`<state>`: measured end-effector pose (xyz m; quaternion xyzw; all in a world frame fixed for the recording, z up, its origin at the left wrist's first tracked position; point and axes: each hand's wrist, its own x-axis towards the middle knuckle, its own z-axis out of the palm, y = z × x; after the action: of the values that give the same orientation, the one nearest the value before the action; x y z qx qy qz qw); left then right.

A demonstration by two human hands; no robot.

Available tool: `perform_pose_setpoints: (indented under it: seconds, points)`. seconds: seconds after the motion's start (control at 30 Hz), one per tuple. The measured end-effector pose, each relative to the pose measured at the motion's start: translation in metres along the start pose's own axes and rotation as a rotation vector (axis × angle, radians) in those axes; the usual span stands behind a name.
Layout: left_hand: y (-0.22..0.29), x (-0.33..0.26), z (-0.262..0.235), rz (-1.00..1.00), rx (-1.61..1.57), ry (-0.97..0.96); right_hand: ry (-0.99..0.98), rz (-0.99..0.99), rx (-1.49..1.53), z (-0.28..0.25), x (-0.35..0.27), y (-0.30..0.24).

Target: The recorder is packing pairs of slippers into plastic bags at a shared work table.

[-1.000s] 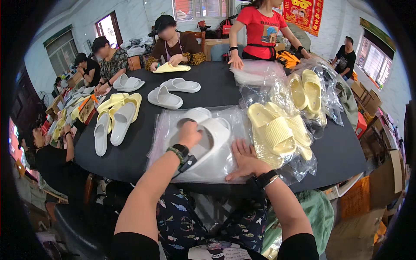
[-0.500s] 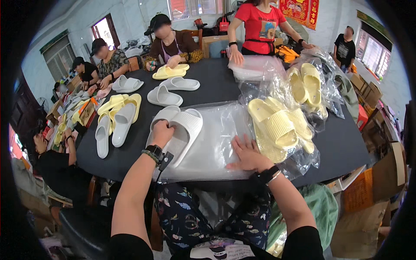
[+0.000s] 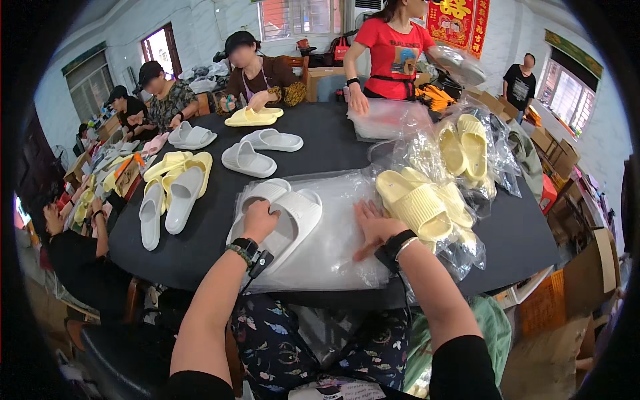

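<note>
A pair of white slippers [image 3: 283, 215] is being gripped by the closed left hand [image 3: 259, 220] on the near table [image 3: 333, 143], long axis running near-left to far-right. Just right, the clear plastic bag [image 3: 333, 240] is being pressed flat by the spread right hand [image 3: 373, 227].

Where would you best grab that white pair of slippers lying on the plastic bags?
Probably by the straps, from above: the white slippers lie side by side, soles down, and the left hand already closes over them there. The right hand presses the plastic bags flat.
</note>
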<state>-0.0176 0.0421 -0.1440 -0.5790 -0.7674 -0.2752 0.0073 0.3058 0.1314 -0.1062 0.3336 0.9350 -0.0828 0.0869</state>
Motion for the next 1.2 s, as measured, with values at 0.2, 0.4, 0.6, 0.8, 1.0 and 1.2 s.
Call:
perform_pose_setpoints:
  seconds: [0.2,0.4,0.6,0.8,1.0,1.2]
  points:
    - [-0.011,0.006,0.004,-0.035,0.053,0.067,-0.108,0.128,0.063,-0.005,0.006,0.011]
    - [-0.013,0.008,-0.014,-0.046,-0.047,0.079,0.051,-0.043,-0.006,-0.012,-0.019,-0.032]
    - [0.072,0.004,-0.039,0.16,-0.222,-0.011,-0.057,-0.023,0.093,0.03,-0.044,-0.034]
    - [0.066,-0.03,0.019,0.207,-0.157,-0.138,-0.065,-0.028,0.144,0.037,-0.028,-0.044]
    - [0.016,-0.023,0.0,0.233,-0.125,-0.055,-0.066,0.028,0.13,0.041,-0.031,-0.054]
    - [-0.072,-0.015,-0.059,0.415,0.013,-0.131,0.016,0.015,0.16,0.035,-0.044,-0.047]
